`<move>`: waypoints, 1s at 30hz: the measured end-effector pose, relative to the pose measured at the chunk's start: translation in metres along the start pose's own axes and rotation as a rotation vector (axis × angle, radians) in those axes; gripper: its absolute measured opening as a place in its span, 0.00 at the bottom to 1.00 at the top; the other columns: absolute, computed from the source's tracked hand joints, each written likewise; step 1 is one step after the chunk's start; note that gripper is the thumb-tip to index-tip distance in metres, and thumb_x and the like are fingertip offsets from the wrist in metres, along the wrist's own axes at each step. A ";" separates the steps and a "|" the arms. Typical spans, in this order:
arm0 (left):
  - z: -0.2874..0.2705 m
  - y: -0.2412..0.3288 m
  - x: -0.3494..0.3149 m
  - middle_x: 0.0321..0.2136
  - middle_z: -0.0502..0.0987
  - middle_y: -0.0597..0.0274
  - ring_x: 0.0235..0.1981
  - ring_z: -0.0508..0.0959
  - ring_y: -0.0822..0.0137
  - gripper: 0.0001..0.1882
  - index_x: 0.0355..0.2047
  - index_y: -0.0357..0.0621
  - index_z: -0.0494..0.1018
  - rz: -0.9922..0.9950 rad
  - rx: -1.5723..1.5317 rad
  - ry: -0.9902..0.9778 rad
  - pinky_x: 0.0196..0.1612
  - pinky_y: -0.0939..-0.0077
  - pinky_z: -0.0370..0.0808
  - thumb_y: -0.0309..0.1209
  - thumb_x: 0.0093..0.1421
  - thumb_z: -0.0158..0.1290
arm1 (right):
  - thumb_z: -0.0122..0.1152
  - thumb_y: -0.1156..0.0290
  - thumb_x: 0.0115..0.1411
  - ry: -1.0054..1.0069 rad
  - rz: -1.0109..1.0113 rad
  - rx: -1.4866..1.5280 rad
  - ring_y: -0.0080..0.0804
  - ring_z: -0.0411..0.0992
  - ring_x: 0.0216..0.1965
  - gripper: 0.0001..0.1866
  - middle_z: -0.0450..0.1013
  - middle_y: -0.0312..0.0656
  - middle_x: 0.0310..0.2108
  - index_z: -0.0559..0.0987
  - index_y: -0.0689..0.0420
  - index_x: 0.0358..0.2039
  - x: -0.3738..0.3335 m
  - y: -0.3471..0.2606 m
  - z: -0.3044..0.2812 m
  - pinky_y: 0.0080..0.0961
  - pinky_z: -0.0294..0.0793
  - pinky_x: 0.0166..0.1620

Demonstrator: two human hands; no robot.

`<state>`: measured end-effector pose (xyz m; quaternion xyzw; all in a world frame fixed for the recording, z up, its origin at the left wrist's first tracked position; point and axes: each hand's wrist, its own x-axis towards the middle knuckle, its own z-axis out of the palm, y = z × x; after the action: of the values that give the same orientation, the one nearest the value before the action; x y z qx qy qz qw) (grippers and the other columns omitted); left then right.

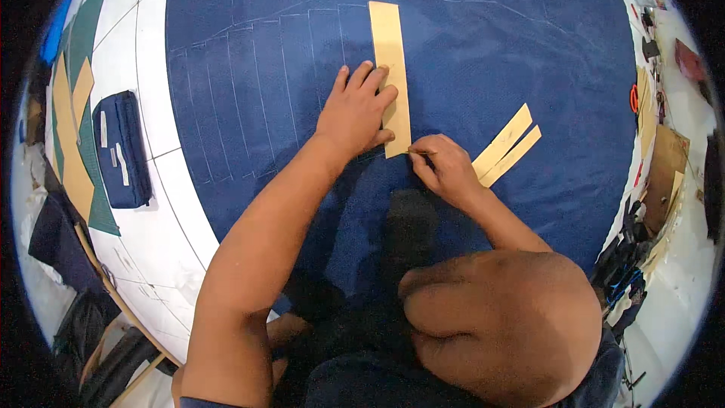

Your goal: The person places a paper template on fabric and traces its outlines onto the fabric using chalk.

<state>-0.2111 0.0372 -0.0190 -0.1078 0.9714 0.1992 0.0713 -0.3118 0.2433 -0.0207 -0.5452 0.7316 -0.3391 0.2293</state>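
A long tan card strip (391,38) lies on dark blue fabric (529,53), running away from me. My left hand (355,106) presses on its left edge, fingers spread, with some fingertips on the card. At the strip's near right corner, my right hand (444,165) is closed in a pinch around a thin pencil-like tool (423,153), mostly hidden by the fingers. Left of the strip, thin pale lines mark a row of similar long rectangles on the fabric. Two narrower tan card strips (504,136) lie just beyond my right hand, partly hidden by it.
A dark blue zipped pouch (122,151) lies on the white tiled floor (162,181) at left, beside green and tan pattern pieces (72,136). Orange-handled scissors (633,97) and scattered items line the right side. My bent knee (521,310) rises at the near right.
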 end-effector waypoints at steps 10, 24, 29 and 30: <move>-0.001 0.003 0.002 0.65 0.63 0.54 0.69 0.59 0.49 0.39 0.56 0.51 0.70 -0.010 0.019 -0.026 0.70 0.46 0.58 0.49 0.46 0.70 | 0.63 0.72 0.60 0.034 0.068 -0.040 0.47 0.77 0.38 0.05 0.78 0.46 0.35 0.79 0.58 0.36 -0.002 -0.001 -0.005 0.39 0.77 0.43; -0.007 0.014 0.005 0.64 0.65 0.58 0.69 0.60 0.52 0.44 0.59 0.53 0.67 -0.076 0.120 -0.047 0.68 0.37 0.55 0.50 0.43 0.72 | 0.62 0.72 0.60 0.026 0.103 -0.044 0.46 0.79 0.37 0.05 0.79 0.45 0.35 0.78 0.57 0.36 -0.004 0.002 -0.011 0.38 0.78 0.41; -0.008 0.016 0.005 0.64 0.65 0.59 0.68 0.60 0.53 0.47 0.62 0.55 0.65 -0.075 0.118 -0.042 0.68 0.36 0.56 0.50 0.43 0.72 | 0.63 0.72 0.61 0.026 0.089 -0.065 0.46 0.79 0.36 0.05 0.79 0.46 0.34 0.78 0.58 0.36 -0.004 0.002 -0.010 0.37 0.78 0.40; -0.007 0.016 0.004 0.63 0.65 0.59 0.68 0.60 0.53 0.48 0.63 0.55 0.64 -0.080 0.125 -0.050 0.68 0.36 0.56 0.50 0.43 0.72 | 0.62 0.72 0.60 0.029 0.062 -0.067 0.47 0.78 0.35 0.05 0.78 0.46 0.33 0.77 0.57 0.36 -0.004 0.003 -0.009 0.38 0.78 0.40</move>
<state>-0.2199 0.0479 -0.0073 -0.1369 0.9748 0.1379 0.1099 -0.3185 0.2494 -0.0171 -0.5247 0.7623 -0.3152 0.2106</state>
